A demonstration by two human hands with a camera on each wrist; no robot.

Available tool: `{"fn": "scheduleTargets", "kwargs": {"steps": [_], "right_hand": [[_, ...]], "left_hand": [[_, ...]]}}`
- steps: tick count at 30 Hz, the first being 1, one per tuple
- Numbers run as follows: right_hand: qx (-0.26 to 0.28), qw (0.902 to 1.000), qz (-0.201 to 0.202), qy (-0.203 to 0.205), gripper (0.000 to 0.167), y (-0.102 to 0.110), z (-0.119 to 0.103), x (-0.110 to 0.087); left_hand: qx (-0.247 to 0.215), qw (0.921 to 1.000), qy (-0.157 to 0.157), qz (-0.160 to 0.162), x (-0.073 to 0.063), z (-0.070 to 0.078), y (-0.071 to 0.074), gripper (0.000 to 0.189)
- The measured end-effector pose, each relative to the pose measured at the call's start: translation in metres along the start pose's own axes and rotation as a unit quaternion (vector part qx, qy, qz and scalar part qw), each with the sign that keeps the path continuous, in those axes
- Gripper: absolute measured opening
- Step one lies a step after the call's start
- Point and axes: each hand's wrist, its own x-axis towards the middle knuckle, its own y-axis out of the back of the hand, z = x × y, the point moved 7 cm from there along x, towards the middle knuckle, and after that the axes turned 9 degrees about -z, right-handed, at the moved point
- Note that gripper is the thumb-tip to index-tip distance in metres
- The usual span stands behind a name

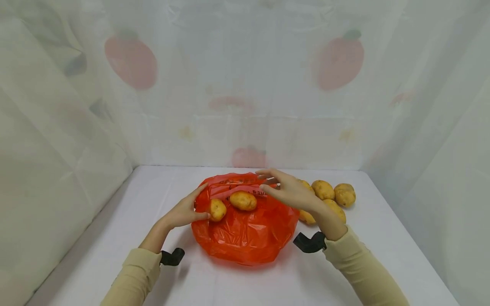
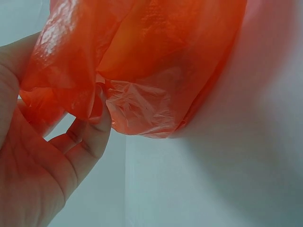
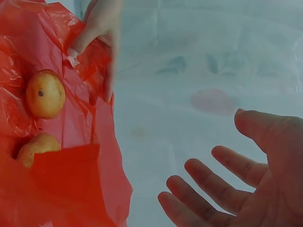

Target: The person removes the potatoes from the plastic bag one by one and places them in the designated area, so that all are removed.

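Note:
A red plastic bag (image 1: 245,242) lies spread with its mouth open in the middle of the table. Inside it sit two yellow potatoes, one near the middle (image 1: 243,200) and one by the left side (image 1: 218,210). My left hand (image 1: 187,210) holds the bag's left edge; in the left wrist view its curled fingers (image 2: 97,137) have the thin red film between them. Above the bag's far right edge hangs my right hand (image 1: 292,193), its fingers spread and loosely bent, with nothing in it. The right wrist view shows it apart from the bag.
Several loose potatoes (image 1: 345,195) lie on the white table (image 1: 383,246) to the right of the bag, some partly hidden behind my right hand and forearm. A pale fabric wall (image 1: 245,140) stands behind the table, with more hanging on both sides.

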Motion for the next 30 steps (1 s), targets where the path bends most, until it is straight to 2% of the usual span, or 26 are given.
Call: {"fn": "scheduleTargets", "kwargs": {"steps": [11,17,22,30], "right_hand": [[-0.022,0.9993,-0.029,-0.009,0.046,-0.014,0.0,0.034],[-0.034,0.9985,-0.042,0.003,0.045,-0.025,0.007,0.051],[-0.029,0.9986,-0.045,0.001,0.042,-0.033,0.017,0.061],[-0.006,0.9986,-0.048,-0.019,0.048,-0.043,0.039,0.07]], "left_hand": [[-0.006,1.0,0.007,-0.001,0.0,-0.001,0.0,0.092],[0.0,1.0,0.007,-0.002,0.0,-0.002,0.001,0.092],[0.005,1.0,0.003,0.003,-0.001,0.0,0.001,0.092],[0.004,1.0,-0.005,0.005,-0.001,0.002,0.001,0.091]]}}
